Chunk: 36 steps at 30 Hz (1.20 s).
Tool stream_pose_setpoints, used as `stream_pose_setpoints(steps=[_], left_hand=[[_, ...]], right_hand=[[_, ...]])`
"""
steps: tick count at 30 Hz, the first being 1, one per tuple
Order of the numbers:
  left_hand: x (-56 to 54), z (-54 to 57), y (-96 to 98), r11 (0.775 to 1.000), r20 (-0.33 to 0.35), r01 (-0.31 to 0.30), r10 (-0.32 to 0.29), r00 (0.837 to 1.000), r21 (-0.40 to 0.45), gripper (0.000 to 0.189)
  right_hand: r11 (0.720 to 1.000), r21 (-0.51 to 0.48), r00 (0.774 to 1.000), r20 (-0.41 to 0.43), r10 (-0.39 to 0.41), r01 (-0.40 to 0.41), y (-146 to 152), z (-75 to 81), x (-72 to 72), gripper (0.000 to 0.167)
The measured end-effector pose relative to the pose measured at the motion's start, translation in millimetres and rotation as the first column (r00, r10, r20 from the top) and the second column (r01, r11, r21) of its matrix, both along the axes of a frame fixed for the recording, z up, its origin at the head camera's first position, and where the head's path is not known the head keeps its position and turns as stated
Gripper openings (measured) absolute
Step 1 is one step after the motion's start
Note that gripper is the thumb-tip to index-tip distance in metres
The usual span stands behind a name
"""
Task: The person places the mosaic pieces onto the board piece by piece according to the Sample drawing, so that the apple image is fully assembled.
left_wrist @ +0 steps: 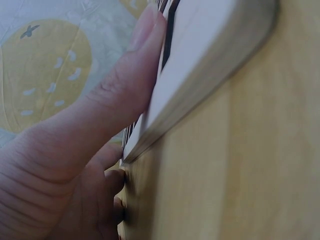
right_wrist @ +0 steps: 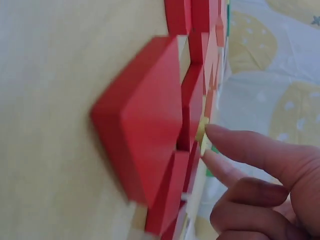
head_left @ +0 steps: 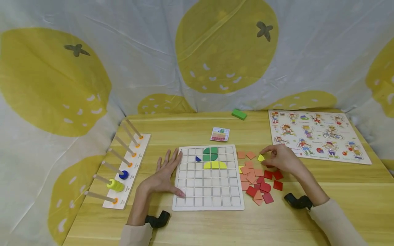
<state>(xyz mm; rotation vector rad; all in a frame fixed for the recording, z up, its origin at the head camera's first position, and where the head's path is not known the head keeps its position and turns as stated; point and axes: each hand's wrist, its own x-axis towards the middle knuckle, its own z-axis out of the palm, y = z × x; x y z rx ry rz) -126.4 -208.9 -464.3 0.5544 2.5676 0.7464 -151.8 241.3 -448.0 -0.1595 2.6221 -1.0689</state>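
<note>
A white grid board (head_left: 198, 187) lies on the table with green tiles (head_left: 210, 154), yellow tiles (head_left: 215, 165) and a small blue half-round tile (head_left: 198, 159) on its squares. My left hand (head_left: 161, 176) is spread at the board's left edge; its thumb (left_wrist: 125, 85) rests on the board's surface. To the right of the board, my right hand (head_left: 284, 159) pinches a small yellow tile (head_left: 261, 158) between thumb and index finger. Red tiles (head_left: 278, 185) and orange tiles (head_left: 250, 177) lie in a loose pile just below that hand.
A small pattern card (head_left: 220, 134) lies behind the board, and a green block (head_left: 239, 114) sits farther back. At the left stands a peg rack (head_left: 118, 201) with yellow rings (head_left: 115, 185) and blue rings (head_left: 123, 175). A picture puzzle board (head_left: 320, 136) lies at the back right.
</note>
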Motion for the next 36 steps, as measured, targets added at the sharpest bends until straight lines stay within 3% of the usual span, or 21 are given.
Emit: stream_pose_setpoints(steps=[6, 13, 17, 22, 26, 31, 36], left_hand=[[0.5, 0.8, -0.8, 1.0, -0.004, 0.002, -0.002, 1.0, 0.0, 0.153], [-0.3, 0.9, -0.3, 1.0, -0.006, 0.001, -0.001, 1.0, 0.003, 0.153], [-0.3, 1.2, -0.5, 1.0, -0.002, 0.003, -0.003, 1.0, 0.004, 0.153], [-0.4, -0.1, -0.5, 1.0, 0.004, 0.001, -0.001, 1.0, 0.008, 0.152], [-0.8, -0.9, -1.5, 1.0, -0.002, 0.007, -0.007, 1.0, 0.011, 0.152], [0.5, 0.4, -3.7, 1.0, -0.003, 0.009, -0.009, 1.0, 0.01, 0.152], [0.6, 1.1, -3.1, 1.0, -0.007, 0.017, -0.017, 1.0, 0.019, 0.151]], right_hand=[[0.998, -0.061, 1.0, 0.017, 0.012, -0.011, -5.2, -2.2, -2.8, 0.027], [0.998, 0.002, 0.997, 0.029, 0.067, -0.067, -8.6, -0.2, -7.3, 0.026], [0.997, -0.015, 0.997, 0.036, 0.071, -0.071, -19.3, 7.2, -7.1, 0.028], [0.99, -0.097, 0.993, 0.043, 0.107, -0.102, -66.3, 15.5, -5.3, 0.029], [0.974, -0.126, 0.981, 0.02, 0.193, -0.189, -120.6, 18.0, -5.4, 0.026], [0.966, -0.099, 0.971, -0.036, 0.237, -0.239, -179.8, 14.8, -8.5, 0.021], [0.977, -0.043, 0.977, -0.065, 0.205, -0.208, -207.9, 7.5, -9.9, 0.018]])
